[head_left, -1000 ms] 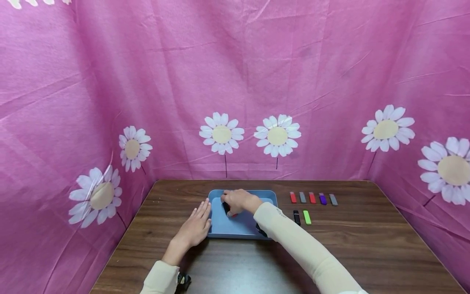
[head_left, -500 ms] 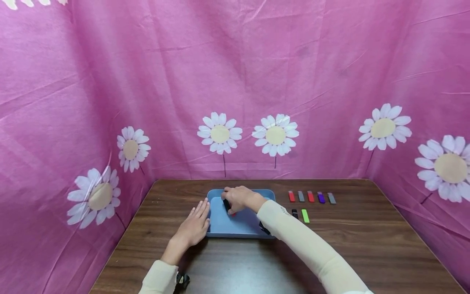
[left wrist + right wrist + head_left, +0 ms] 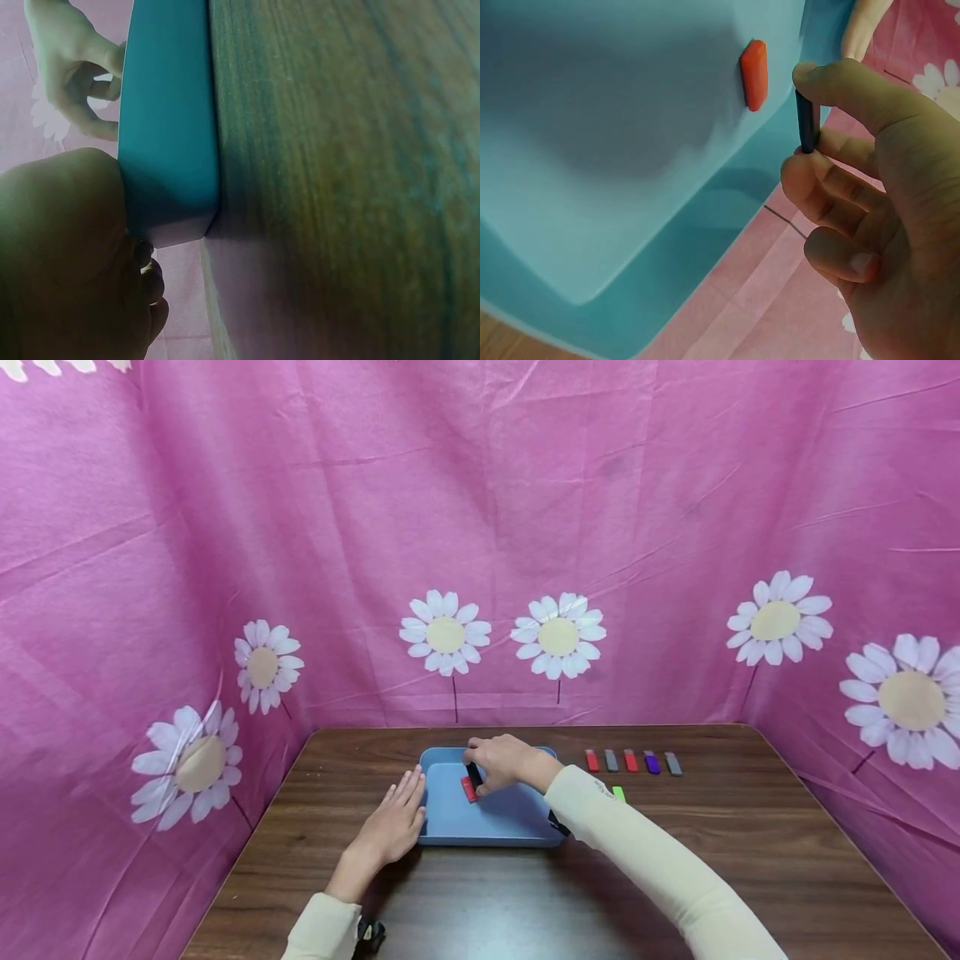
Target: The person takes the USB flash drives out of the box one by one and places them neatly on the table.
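Observation:
My right hand (image 3: pixel 501 764) pinches a black USB flash drive (image 3: pixel 807 121) between thumb and fingertips, holding it above the blue tray (image 3: pixel 480 822). On the tray floor, just left of that hand, lies a red USB flash drive (image 3: pixel 469 789). In the right wrist view the red drive (image 3: pixel 755 75) lies apart from the black one. My left hand (image 3: pixel 392 820) rests against the tray's left side with its fingers straight. The left wrist view has that hand (image 3: pixel 67 247) close up at the tray's outer wall (image 3: pixel 169 112).
Right of the tray, a row of red, grey and purple flash drives (image 3: pixel 631 762) lies on the wooden table (image 3: pixel 750 852). A green one (image 3: pixel 618 794) is partly hidden by my right sleeve (image 3: pixel 637 835). A pink flowered cloth (image 3: pixel 495 543) hangs behind and beside the table.
My right hand has moved right with the black flash drive, so the red one in the tray is uncovered. The sleeve now covers the black drive on the table. The left hand stays at the tray.

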A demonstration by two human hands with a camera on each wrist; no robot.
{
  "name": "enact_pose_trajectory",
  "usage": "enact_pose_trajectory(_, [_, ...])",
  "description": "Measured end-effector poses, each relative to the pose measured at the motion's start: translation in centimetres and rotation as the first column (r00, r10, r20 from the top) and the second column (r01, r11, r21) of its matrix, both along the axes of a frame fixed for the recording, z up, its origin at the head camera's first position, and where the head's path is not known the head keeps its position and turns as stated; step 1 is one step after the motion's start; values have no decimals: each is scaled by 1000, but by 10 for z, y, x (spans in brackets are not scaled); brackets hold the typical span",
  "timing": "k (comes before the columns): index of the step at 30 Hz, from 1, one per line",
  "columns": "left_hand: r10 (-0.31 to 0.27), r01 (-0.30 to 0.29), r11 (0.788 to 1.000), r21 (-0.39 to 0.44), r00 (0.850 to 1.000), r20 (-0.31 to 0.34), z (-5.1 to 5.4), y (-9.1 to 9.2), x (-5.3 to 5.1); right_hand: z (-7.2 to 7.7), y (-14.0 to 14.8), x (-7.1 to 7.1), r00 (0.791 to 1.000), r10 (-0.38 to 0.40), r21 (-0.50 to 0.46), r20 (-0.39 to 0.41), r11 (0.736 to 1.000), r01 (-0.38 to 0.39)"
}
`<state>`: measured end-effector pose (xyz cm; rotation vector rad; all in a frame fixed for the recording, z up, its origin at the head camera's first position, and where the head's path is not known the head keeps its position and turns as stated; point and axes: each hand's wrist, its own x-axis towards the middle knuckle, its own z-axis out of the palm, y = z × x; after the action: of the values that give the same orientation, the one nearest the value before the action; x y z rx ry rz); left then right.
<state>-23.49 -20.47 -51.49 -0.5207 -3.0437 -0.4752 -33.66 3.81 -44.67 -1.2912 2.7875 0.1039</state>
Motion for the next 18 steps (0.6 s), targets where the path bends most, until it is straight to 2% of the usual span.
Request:
enact_pose_trajectory(5, [4,-4,1000,-16,1000,2,3,1,1,7,11,1,1000,2,-20,-10,1000,-2])
enact_pose_trajectory(12, [-18,19,1000,26,999,-35,3,1,2,13,30,-1,1000,-6,-51,-20,999,5])
enact_pose_trajectory(18, [0,0,1000,9,1000,-4,3,1,2,18,46,-1,999,-16,-62,-42,998,14])
